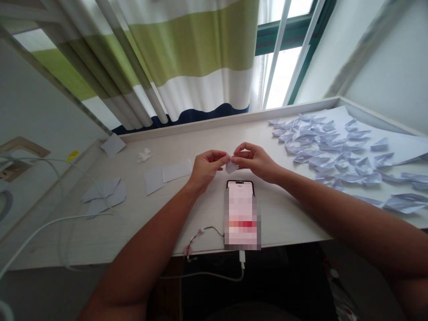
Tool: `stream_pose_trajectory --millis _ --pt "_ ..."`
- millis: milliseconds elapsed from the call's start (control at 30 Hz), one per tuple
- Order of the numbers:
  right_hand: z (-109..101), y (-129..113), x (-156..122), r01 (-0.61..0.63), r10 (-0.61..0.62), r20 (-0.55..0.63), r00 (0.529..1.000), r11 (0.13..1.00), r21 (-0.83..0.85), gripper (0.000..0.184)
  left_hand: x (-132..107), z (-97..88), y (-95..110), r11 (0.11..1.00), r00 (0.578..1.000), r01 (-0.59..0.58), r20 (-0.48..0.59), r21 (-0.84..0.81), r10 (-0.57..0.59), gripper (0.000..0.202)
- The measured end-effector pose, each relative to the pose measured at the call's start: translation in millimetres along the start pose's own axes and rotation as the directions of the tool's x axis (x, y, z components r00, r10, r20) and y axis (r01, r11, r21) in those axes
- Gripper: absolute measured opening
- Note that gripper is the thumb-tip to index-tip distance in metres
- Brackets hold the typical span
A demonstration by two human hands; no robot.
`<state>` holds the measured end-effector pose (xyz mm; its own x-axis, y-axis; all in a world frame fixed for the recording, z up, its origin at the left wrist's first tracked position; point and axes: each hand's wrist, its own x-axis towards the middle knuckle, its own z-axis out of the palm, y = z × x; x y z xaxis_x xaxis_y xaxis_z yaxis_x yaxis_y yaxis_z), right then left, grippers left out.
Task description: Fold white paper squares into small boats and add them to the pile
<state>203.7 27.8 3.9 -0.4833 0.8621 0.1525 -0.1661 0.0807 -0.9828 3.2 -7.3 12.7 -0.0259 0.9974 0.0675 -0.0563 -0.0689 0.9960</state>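
We have the white desk point(287, 219) stretching right across in front of us, the striped curtain point(194, 49) hanging behind it! Over on our right, a big sheet point(406, 146) lies under part of a crowd of paper boats point(343, 160)! Here in the middle come our left hand point(205, 171) and right hand point(256, 161), just beyond the phone point(240, 196), which lies face up at the front edge with its cable point(220, 277) plugged in! Flat papers point(177, 170) lie beside our left hand, a crumpled scrap point(144, 155) farther left! And between our hands, the little folded paper point(231, 167), thumbs and fingers of both pinched on its top edge
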Motion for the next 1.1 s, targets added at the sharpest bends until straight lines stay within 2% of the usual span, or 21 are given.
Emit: stream_pose_trajectory --millis 133,300,433,633,800,967,1100 --pt "0.6 0.9 -0.1 -0.005 0.005 0.039 0.999 1.0 -0.011 0.044 0.9 -0.2 -1.1 1.0 1.0 -0.002 0.001 -0.002 0.002 0.036" --pt "-0.2 2.3 1.4 0.016 -0.016 0.023 1.0 1.0 -0.019 0.041 0.9 -0.3 -2.5 1.0 0.999 0.01 0.042 0.001 -0.01 0.04" --pt "-2.3 4.6 2.2 0.064 -0.062 0.034 0.997 0.996 -0.054 0.039 1.5 -0.6 -2.9 0.998 0.995 -0.042 0.088 0.045 0.038 0.042" --pt "-4.9 3.3 2.4 0.075 -0.078 -0.033 0.996 0.994 -0.077 0.041 1.8 -0.7 -0.3 0.987 0.989 -0.147 -0.012 0.061 0.148 0.031" --pt "-3.4 2.0 2.1 0.203 -0.25 -0.135 0.959 0.935 -0.29 0.038 1.7 -0.3 -0.2 0.984 0.981 -0.169 -0.084 0.047 0.173 0.031" --pt "-1.3 2.7 1.8 0.24 -0.301 -0.134 0.944 0.907 -0.346 0.039 1.3 1.8 -2.7 0.98 0.977 -0.196 -0.081 0.025 0.197 0.034" --pt "-2.3 2.7 2.8 0.234 -0.258 -0.07 0.963 0.939 -0.251 0.033 1.3 2.9 -4.9 0.985 0.985 -0.171 -0.035 0.006 0.171 0.039"
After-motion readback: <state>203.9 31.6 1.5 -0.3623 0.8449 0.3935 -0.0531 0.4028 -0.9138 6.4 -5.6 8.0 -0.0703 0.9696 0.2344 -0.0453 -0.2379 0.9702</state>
